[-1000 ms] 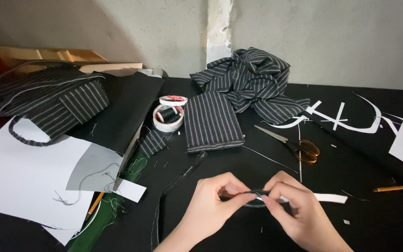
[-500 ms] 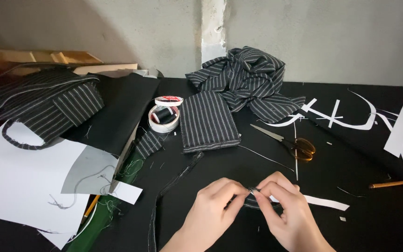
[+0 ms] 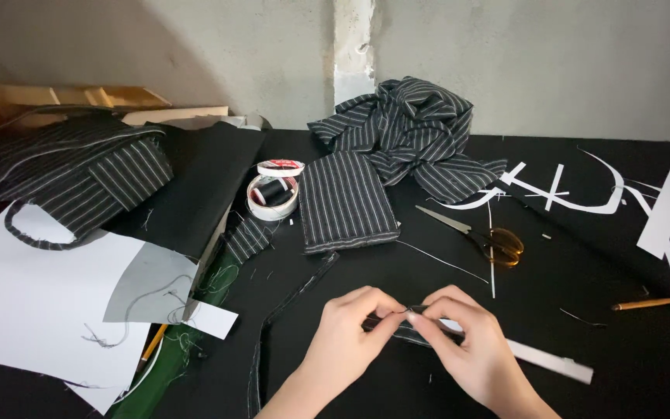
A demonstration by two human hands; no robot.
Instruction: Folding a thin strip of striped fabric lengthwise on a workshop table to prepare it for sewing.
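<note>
While both the left hand and right hand pinch a dark striped strip near the bench front edge, scissors lie beyond; a round tub holds black thread.

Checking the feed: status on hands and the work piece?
Both hands, left hand and right hand, pinch a narrow striped fabric strip. Scissors lie apart, beyond. Nothing obstructing.

Both hands have drawn closer together low in the frame: the left hand and right hand now pinch the narrow striped strip fingertip to fingertip, and the white paper strip shows more beside the right hand.
</note>
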